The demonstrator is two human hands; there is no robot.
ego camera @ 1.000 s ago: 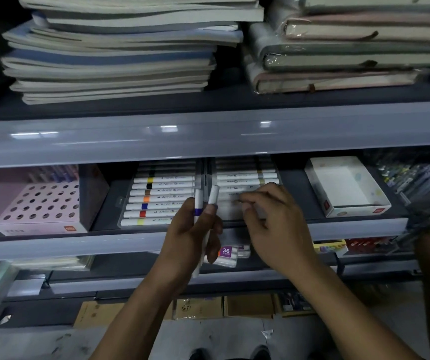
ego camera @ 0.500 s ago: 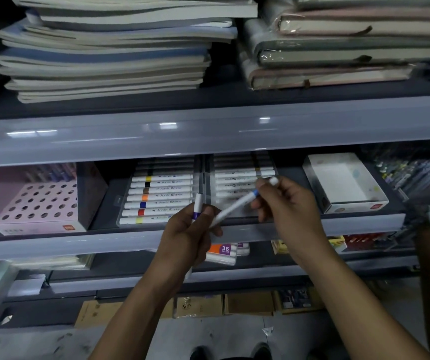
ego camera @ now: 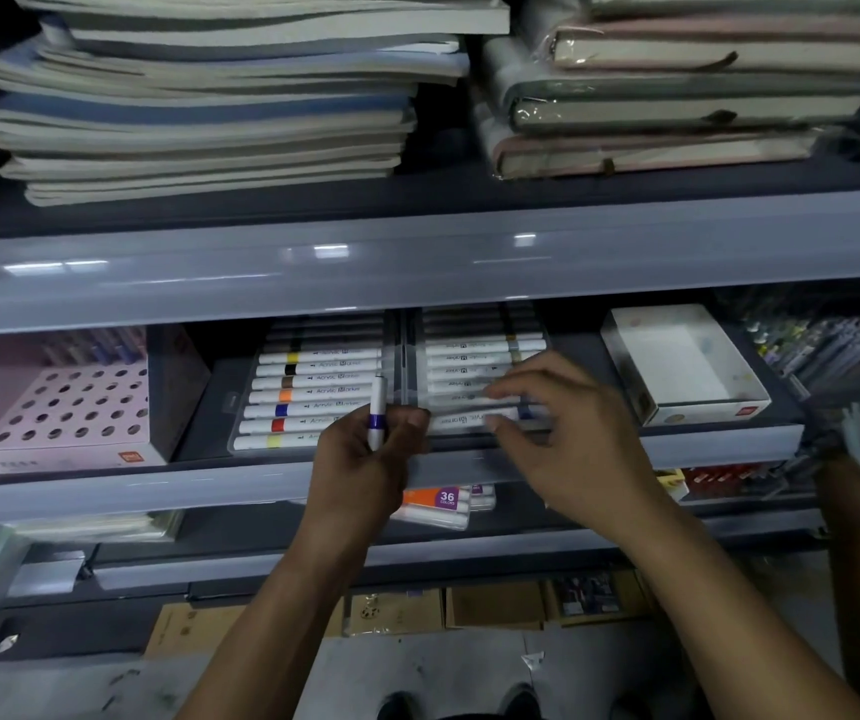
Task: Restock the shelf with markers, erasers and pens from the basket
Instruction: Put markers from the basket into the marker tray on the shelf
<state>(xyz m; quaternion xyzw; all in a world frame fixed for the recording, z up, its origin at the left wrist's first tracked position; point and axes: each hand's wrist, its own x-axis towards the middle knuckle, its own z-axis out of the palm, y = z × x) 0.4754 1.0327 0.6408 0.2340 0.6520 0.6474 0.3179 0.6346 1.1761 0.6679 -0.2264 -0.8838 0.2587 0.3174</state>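
Presently both hands work at the middle shelf. Left hand is closed around a white marker with a purple band, held upright in front of the open clear marker case. Right hand pinches a second white marker with its fingertips, lying it level against the front row of the case's right half. Pink perforated box sits left of the case, white open tray right. Stacked notebooks fill the shelf above.
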